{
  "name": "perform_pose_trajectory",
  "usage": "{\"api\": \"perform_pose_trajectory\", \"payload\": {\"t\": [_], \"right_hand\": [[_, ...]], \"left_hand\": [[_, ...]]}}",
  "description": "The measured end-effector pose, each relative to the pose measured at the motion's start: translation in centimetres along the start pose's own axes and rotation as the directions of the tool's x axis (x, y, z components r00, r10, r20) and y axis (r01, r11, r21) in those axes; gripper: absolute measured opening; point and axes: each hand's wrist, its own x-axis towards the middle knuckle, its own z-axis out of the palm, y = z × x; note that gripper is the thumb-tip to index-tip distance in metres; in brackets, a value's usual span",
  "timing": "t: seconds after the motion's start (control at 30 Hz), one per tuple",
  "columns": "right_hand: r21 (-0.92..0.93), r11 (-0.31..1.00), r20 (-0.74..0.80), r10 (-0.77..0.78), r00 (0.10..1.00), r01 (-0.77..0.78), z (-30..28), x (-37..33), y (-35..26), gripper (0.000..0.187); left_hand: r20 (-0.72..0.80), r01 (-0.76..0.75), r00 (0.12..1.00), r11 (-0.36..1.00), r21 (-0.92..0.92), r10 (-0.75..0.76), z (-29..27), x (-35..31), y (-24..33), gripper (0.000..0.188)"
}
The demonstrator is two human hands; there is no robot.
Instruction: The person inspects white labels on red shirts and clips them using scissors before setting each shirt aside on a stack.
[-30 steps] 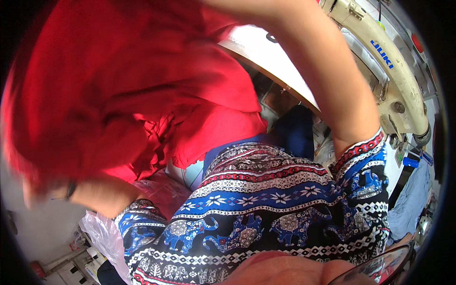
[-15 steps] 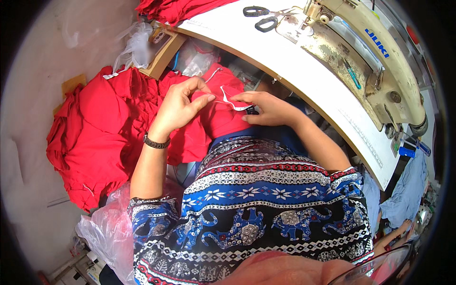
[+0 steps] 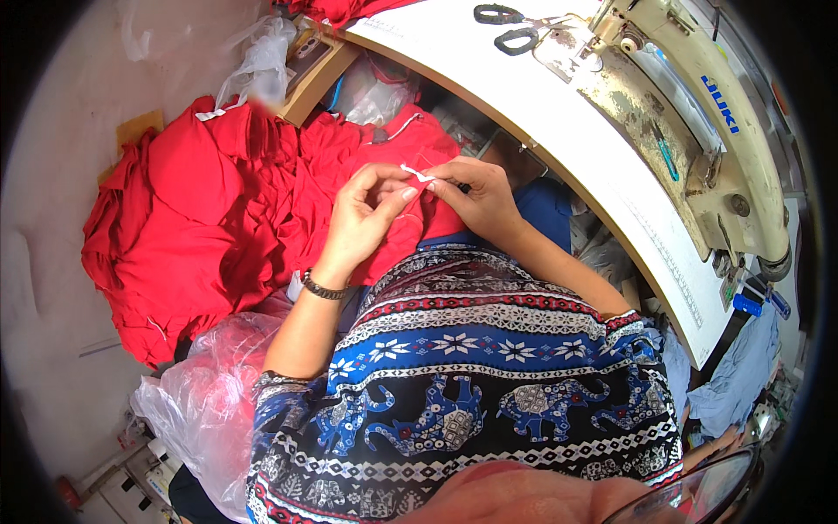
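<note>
White strip over red cloth

Your left hand and right hand are both pinching the white strip, in front of your waist. From there, the red cloth is sprawling toward nine o'clock, near the pale wall. A clear bag is sitting toward seven. The white table is stretching from twelve to four, bearing scissors at one and a sewing machine near three.
</note>
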Motion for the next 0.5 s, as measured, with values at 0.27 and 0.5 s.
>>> {"api": "perform_pose_trajectory", "payload": {"t": [0.27,0.5], "right_hand": [[-0.158,0.987,0.035,-0.016,0.999,0.021,-0.5,-0.3,0.0,0.012],[-0.45,0.839,0.281,-0.191,0.94,0.305,-1.3,-1.1,-0.1,0.022]], "left_hand": [[0.053,-0.152,0.987,0.988,0.007,0.151,0.9,1.0,-2.4,0.012],[0.226,-0.036,0.973,0.998,-0.046,0.046,-0.4,0.5,-2.4,0.006]]}}
